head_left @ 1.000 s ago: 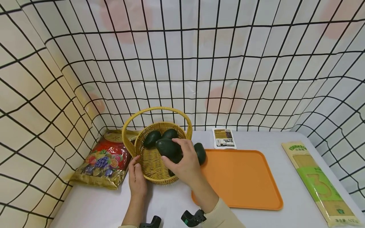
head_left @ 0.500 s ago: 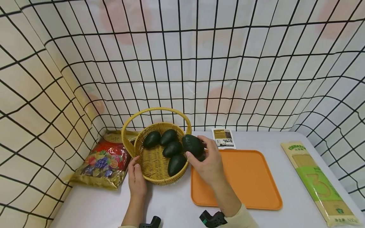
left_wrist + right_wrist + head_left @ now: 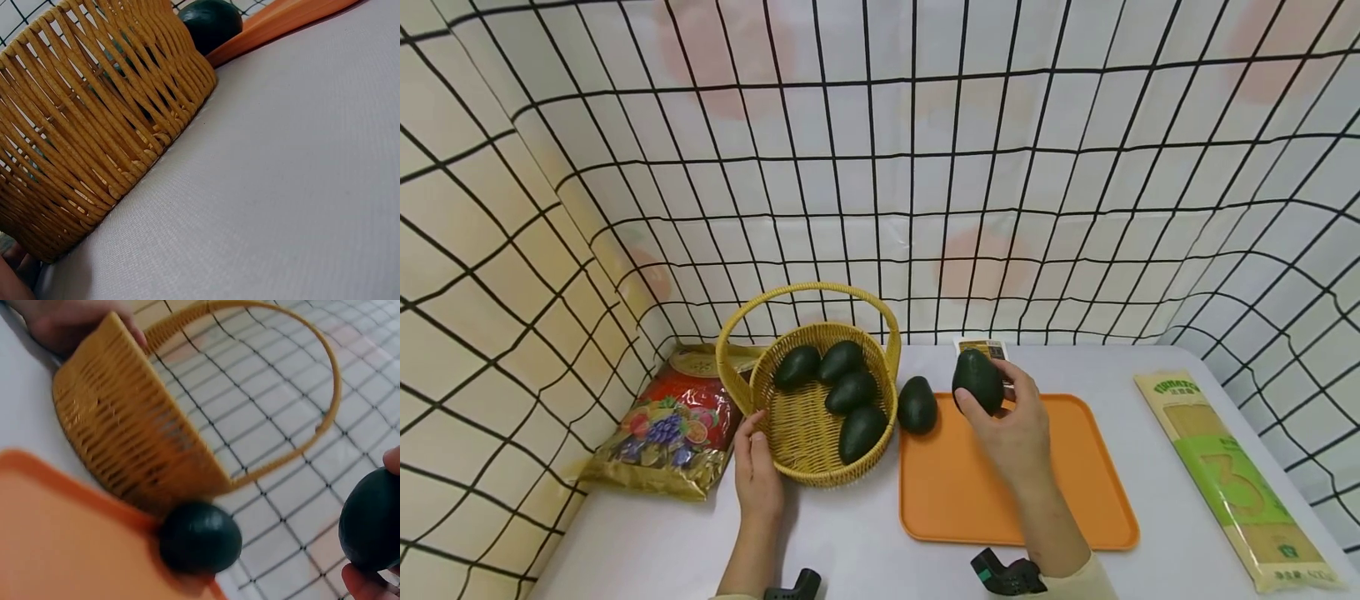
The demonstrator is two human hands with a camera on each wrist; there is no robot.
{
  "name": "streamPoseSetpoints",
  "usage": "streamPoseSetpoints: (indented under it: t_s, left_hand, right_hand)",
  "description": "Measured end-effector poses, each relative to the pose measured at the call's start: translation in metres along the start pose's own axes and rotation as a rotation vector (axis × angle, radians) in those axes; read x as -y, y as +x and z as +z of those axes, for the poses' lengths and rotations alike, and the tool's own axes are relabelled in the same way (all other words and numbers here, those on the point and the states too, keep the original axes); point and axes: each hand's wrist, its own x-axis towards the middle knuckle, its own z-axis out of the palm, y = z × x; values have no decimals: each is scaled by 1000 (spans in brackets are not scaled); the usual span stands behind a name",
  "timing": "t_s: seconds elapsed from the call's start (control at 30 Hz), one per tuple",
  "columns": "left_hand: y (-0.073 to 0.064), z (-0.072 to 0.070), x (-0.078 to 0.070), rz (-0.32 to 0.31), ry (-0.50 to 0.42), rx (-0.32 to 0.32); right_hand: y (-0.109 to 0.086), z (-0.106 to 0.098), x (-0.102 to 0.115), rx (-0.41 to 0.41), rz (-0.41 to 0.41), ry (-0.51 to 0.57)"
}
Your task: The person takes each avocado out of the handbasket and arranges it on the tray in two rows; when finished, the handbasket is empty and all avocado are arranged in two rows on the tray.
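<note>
My right hand [image 3: 1018, 433] holds a dark green avocado [image 3: 977, 381] above the far part of the orange tray [image 3: 970, 492]. In the right wrist view that avocado [image 3: 373, 519] sits between thumb and fingers at the right edge. Another avocado [image 3: 917, 406] rests at the tray's far left corner, beside the basket. My left hand [image 3: 758, 479] holds the left side of the yellow wicker basket [image 3: 805, 429], a fingertip over its rim. Several avocados [image 3: 852, 392] lie inside the basket. The left wrist view shows mostly the basket's outer wall [image 3: 106, 119].
A red and gold fruit-print bag [image 3: 666, 425] lies left of the basket. Behind the tray is a small white and brown packet [image 3: 996, 348], partly hidden by the held avocado. A long noodle pack [image 3: 1232, 479] lies at the right. Black-grid walls [image 3: 880, 183] enclose the table.
My right hand has carried its avocado from above the basket rightward to above the tray. The avocado on the tray corner has come into full view. My left hand stays at the basket.
</note>
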Motion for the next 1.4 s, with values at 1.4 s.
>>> streamPoseSetpoints:
  t_s: [1.4]
  left_hand:
    - [-2, -2, 0, -23, 33, 16]
  right_hand:
    - [18, -14, -72, 252, 204, -340]
